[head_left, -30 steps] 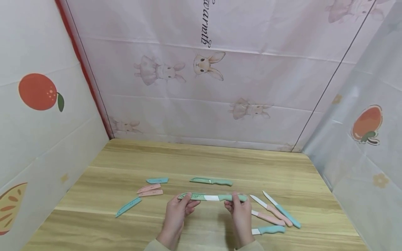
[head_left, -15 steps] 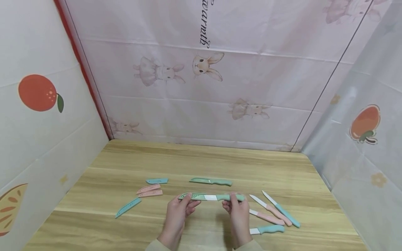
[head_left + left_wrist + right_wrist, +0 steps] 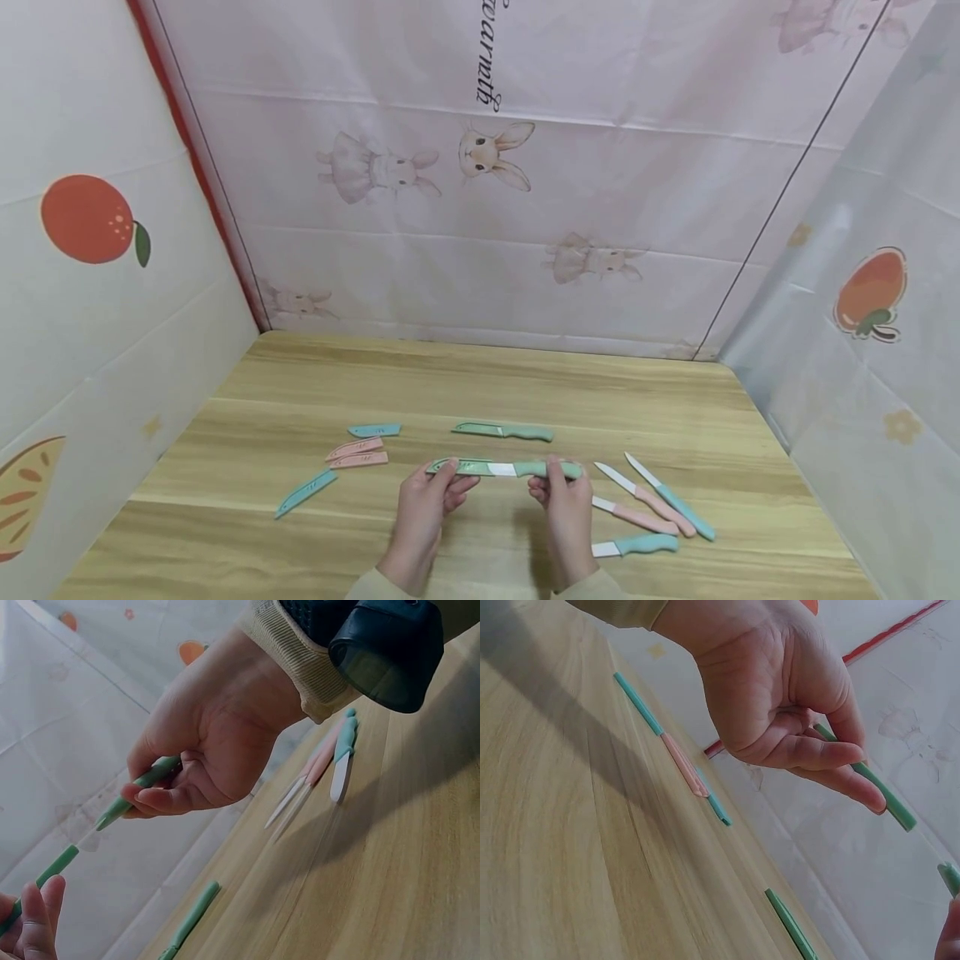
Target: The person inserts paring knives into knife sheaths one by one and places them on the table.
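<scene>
Both hands were up above the tabletop (image 3: pixel 480 379), sharing one green line. The left hand (image 3: pixel 422 507) had its grip clamped on a sheath (image 3: pixel 476 469); the right hand (image 3: pixel 567 507) had its own clamped on the handle of a knife (image 3: pixel 534 470). A strip of white blade (image 3: pixel 503 470) showed between, the rest apparently inside the sheath. The long axes of knife and sheath ran crosswise in front of the person, practically in line, handle to the right, with the sheath's mouth nearer the left hand. Beyond lay a sheathed green knife (image 3: pixel 528 434), roughly parallel. Loose sheaths (image 3: pixel 363 460) lay to the left, bare knives (image 3: pixel 648 544) to the right.
</scene>
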The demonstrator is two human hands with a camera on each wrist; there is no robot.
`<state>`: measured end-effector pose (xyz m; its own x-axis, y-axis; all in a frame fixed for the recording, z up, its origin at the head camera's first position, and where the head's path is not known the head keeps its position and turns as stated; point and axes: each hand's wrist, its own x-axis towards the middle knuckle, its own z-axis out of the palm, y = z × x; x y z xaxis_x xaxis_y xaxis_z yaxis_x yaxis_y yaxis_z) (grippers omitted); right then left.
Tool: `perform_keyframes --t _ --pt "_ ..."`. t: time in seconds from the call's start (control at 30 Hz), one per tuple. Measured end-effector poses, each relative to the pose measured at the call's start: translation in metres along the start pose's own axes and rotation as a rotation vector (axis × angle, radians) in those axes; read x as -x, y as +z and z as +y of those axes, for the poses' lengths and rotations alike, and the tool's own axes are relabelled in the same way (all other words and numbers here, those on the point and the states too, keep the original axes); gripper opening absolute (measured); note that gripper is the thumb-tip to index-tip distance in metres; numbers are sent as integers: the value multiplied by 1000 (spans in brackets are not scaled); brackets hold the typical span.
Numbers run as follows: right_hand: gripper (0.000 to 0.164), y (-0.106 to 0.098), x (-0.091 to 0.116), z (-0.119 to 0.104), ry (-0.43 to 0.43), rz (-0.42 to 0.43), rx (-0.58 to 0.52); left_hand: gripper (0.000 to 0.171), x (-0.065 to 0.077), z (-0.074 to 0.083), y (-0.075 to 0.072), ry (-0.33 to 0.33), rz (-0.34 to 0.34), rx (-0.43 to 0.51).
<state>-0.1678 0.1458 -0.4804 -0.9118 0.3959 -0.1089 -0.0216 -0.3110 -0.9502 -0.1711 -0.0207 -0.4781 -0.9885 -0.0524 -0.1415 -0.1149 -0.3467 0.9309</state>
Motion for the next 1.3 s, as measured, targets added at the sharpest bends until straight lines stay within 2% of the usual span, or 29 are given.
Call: perform_keyframes --t 0.23,0.57,0.8,0.97,1.3 --pt "18 2 0 0 -8 1 0 28 0 -1 0 -3 1 2" --pt "9 3 3 3 -8 0 -30 26 0 -3 0 -13 3 13" --pt "10 3 3 3 -10 -5 -30 24 1 -4 1 -13 -3 14" --pt "15 4 4 4 2 4 -18 25 1 -4 1 -16 -2 14" --pt "12 4 7 5 -10 22 26 26 2 -5 2 -34 -2 7"
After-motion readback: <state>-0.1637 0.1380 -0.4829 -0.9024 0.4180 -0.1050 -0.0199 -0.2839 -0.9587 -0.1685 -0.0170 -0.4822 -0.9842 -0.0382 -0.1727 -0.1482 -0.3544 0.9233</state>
